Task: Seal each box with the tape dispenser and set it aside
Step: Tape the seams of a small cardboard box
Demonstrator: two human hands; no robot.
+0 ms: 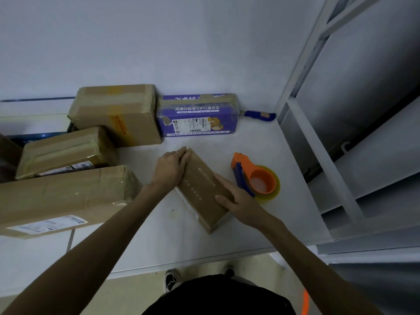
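A small brown cardboard box (200, 185) with pale printed text lies at a slant in the middle of the white table (159, 235). My left hand (170, 167) rests flat against its far left end, fingers straight along the edge. My right hand (236, 198) lies over the box's near right side, fingers laid across the top and thumb on the lid. Just to the right stands an orange tape dispenser (256, 178) with a blue handle and a roll of yellowish clear tape, touching neither hand.
Taped brown boxes are piled at the left: a long one (61, 198), one above it (66, 151), a bigger one behind (116, 112). A purple printed box (197, 117) stands against the wall, a blue-handled tool (259, 115) beside it. White shelving (341, 167) borders the right.
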